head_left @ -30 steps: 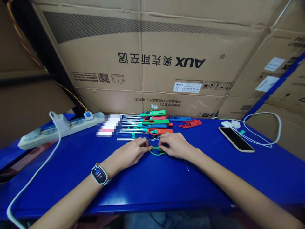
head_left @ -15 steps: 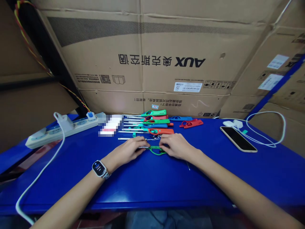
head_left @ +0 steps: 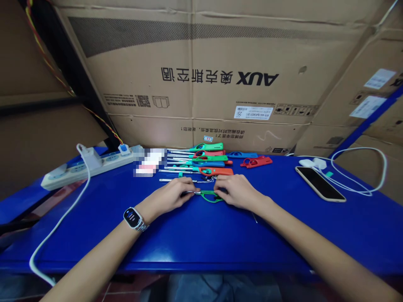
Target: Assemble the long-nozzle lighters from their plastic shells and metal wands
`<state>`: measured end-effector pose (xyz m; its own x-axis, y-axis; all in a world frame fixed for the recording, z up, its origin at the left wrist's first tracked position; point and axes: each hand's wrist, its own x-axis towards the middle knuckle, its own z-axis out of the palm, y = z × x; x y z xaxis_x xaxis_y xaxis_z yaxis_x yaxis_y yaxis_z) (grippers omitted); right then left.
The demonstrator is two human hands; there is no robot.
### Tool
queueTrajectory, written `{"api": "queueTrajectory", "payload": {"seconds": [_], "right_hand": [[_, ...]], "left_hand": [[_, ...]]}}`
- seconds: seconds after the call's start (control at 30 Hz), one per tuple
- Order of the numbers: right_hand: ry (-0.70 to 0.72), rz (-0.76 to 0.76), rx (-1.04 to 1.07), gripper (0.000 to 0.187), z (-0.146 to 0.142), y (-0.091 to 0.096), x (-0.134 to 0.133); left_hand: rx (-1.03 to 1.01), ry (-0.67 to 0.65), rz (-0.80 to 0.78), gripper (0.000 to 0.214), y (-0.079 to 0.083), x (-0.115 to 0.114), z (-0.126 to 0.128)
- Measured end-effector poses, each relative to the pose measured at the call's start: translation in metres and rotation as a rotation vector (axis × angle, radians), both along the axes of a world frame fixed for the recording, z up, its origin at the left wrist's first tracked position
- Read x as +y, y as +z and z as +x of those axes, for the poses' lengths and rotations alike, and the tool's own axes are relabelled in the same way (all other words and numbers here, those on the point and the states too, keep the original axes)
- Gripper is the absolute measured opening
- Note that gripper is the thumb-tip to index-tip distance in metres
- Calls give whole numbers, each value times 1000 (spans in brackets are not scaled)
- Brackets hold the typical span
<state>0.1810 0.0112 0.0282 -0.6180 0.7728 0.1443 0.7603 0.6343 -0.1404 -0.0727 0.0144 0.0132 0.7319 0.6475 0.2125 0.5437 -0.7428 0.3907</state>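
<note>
While the left hand (head_left: 171, 195) has thumb and fingers pinched together on a thin metal tube (head_left: 195, 192), the right hand (head_left: 237, 191) grips the far end of a green casing (head_left: 208, 199), its fingertips closed with hardly any gap. Tube and casing meet end to end between the two hands, low over the front half of the blue table (head_left: 201, 247); whether they touch its surface I cannot tell. A thin wire (head_left: 254, 218) pokes out beneath the right wrist. On the left wrist sits a watch (head_left: 132, 217) with its screen lit.

Just beyond the hands lies a loose tube (head_left: 171, 180), white wires near its right end. Behind it is a row of lighters (head_left: 217, 171) in green, red, blue and orange, tubes pointing left. Right of the row are a blue casing (head_left: 242, 155) and a red casing (head_left: 256, 162). Farther right, a phone (head_left: 320, 184) lies beside a white cable (head_left: 359, 191). At the left is a power strip (head_left: 94, 167) with plugs in it. Upside-down printed cardboard (head_left: 201, 50) stands along the back.
</note>
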Motion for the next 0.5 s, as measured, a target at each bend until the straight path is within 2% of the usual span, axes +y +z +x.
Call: {"api": "queueTrajectory", "payload": {"seconds": [0.33, 0.5], "right_hand": [[3, 11, 17, 9, 1, -4, 3], [-5, 13, 17, 10, 0, -4, 3]], "left_hand": [[28, 1, 69, 27, -5, 2, 3], [66, -10, 94, 20, -7, 0, 3]]}}
